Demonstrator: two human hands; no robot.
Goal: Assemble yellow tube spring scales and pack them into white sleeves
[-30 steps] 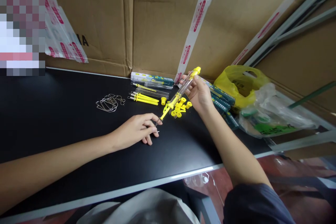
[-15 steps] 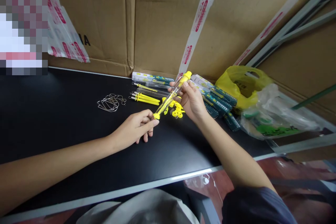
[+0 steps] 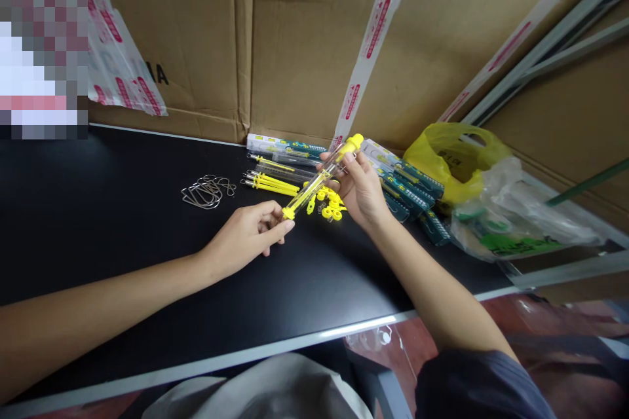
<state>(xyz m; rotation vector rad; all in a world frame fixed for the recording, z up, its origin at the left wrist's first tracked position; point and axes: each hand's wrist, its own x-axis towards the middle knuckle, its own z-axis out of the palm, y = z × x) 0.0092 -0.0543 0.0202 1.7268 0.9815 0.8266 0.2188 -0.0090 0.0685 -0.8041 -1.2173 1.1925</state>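
Observation:
A clear tubular spring scale [image 3: 314, 184] with yellow end pieces and a yellow rod inside slants between my hands above the black table. My left hand [image 3: 263, 229] pinches its lower end by the yellow collar. Near the thick yellow cap, my right hand [image 3: 361, 186] grips the upper end, thumb on top. Behind the tube, small yellow plastic parts [image 3: 331, 206] lie in a pile, partly hidden by it. Yellow rods with metal hooks [image 3: 272, 183] are left of that pile, with clear tubes [image 3: 289, 172] just behind. Bent wire hooks [image 3: 207, 192] lie farther left.
Printed boxes [image 3: 413, 186] are stacked on the right. A yellow plastic bag [image 3: 452, 154] and a clear bag [image 3: 521, 216] stand beside a metal frame [image 3: 565, 273]. Large cardboard [image 3: 304, 46] rises behind the table [image 3: 122, 229].
The lower end of the spring scale and my left hand have shifted slightly left and up. The capped end has moved a little right. Both hands keep their hold.

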